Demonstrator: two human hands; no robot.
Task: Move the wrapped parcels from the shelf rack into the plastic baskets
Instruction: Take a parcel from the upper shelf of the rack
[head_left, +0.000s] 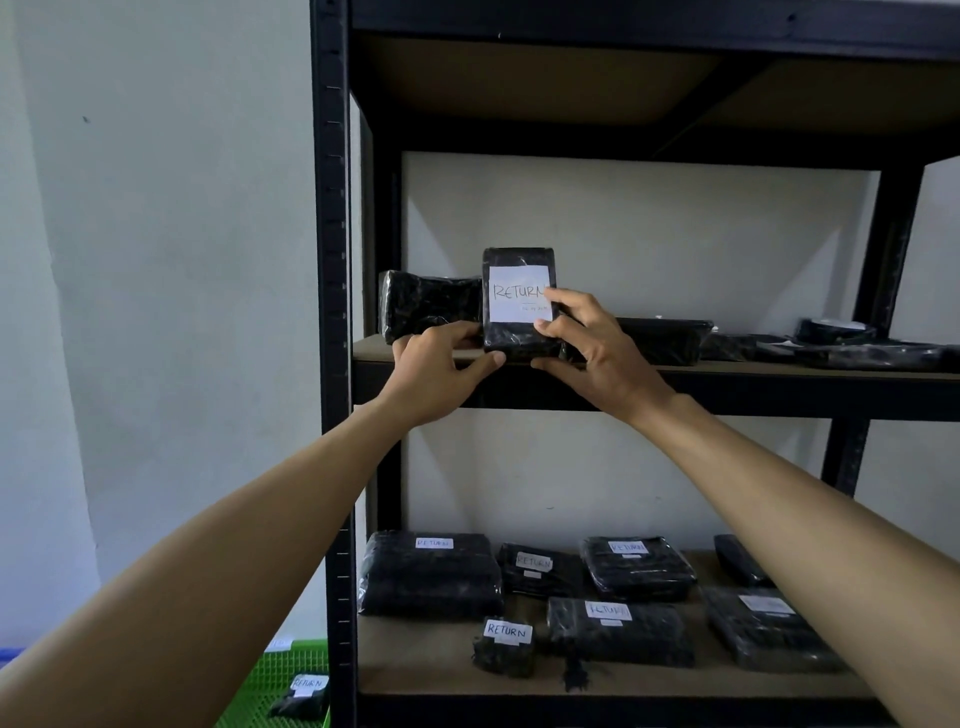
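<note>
**Both hands on an upright parcel at the middle shelf**

We see the person's two bare arms reaching up to the middle shelf (727, 370) of a black metal rack (332, 312). A black wrapped parcel (511, 332) stands upright at the front edge of that shelf, its white label (517, 293) reading "RETURN" and facing us. The left hand (441, 364) grasps the parcel's lower left corner, thumb under the bottom edge and fingers against the side. The right hand (592, 343) grasps the right side, thumb pressed on the label's right edge and fingers curled beneath the base. We cannot tell whether the parcel rests on the board or is lifted just clear of it.

Just beside it to the left lies another black parcel (428, 306), touching or nearly touching the held one. To the right, further along the same shelf, are flatter dark bundles (660, 340) and a roll of tape (834, 330).

On the lower shelf (441, 670) we count several more wrapped parcels lying flat, most labelled "RETURN": a big one at the left (428, 577), a small one near the front (504, 647), and others spread toward the right.

At the bottom left, beside the rack on the floor, a green plastic basket (270, 675) holds one labelled parcel (304, 696). A sliver of a blue basket (8, 656) shows at the frame's left edge.
</note>
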